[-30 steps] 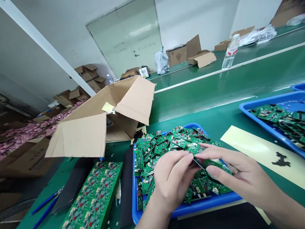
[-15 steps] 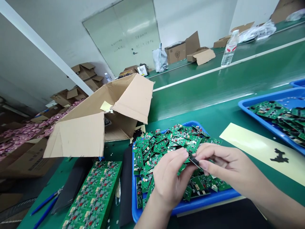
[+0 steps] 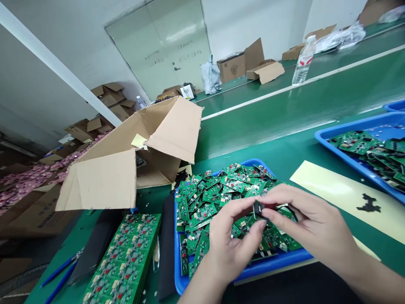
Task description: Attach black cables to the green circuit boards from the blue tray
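A small green circuit board with a black part on it [image 3: 258, 208] is pinched between the thumb and fingers of my right hand [image 3: 303, 219]. My left hand [image 3: 232, 236] curves around its left side, thumb and forefinger apart. The left forefinger tip comes close to the board's top edge; whether it touches, I cannot tell. Both hands are above a blue tray [image 3: 177, 270] heaped with loose green circuit boards [image 3: 205, 211], several of them hidden under my hands.
Left of the tray lie a black pad [image 3: 167, 249], stacked circuit board panels [image 3: 126, 257] and blue-handled pliers [image 3: 61, 270]. An open cardboard box [image 3: 104, 177] stands behind. To the right are yellow backing paper with black pieces [image 3: 329, 190] and another blue tray [image 3: 322, 137]. A water bottle [image 3: 303, 63] stands further back.
The circuit board has turned more upright in my right hand. My left thumb and forefinger have spread apart from their earlier closed grip. The view has shifted slightly.
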`<state>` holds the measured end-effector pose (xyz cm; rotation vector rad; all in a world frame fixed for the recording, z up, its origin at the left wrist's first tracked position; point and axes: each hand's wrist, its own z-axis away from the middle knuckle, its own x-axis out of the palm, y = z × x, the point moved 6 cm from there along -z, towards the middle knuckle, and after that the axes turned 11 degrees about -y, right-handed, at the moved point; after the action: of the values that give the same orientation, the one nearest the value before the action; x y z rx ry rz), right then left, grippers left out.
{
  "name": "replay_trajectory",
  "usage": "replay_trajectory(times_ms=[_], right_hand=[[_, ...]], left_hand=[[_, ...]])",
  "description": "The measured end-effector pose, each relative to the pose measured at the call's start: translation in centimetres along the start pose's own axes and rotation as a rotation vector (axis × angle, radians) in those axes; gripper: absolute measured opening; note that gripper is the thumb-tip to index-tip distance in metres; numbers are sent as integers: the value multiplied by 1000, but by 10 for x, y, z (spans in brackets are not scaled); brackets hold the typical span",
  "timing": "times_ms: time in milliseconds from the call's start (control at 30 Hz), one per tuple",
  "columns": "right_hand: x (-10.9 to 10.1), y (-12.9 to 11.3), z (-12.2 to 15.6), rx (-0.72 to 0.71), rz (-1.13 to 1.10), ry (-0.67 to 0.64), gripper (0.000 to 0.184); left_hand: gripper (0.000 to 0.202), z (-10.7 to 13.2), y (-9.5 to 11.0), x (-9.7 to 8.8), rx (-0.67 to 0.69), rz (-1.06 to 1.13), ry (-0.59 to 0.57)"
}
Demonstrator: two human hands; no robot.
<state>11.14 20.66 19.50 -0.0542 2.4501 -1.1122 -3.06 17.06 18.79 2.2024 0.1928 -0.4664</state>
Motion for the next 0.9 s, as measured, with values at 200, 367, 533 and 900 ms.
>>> replay_trajectory(times_ms=[200,367,533,900], right_hand=[[7,-11,1,-181,179,-40,12],[7,-10,1,-192,218,-62,13],[16,-12,6,-243,307,-40,15],[-57,64,-13,200,-14,408,6]], left_hand=[[31,1,2,-2,-59,-75,80],[25,0,2,-4,-63,-178,50],[20,-3,11,-2,79,-457,71],[15,3,-12,-13,-159,-144,268]])
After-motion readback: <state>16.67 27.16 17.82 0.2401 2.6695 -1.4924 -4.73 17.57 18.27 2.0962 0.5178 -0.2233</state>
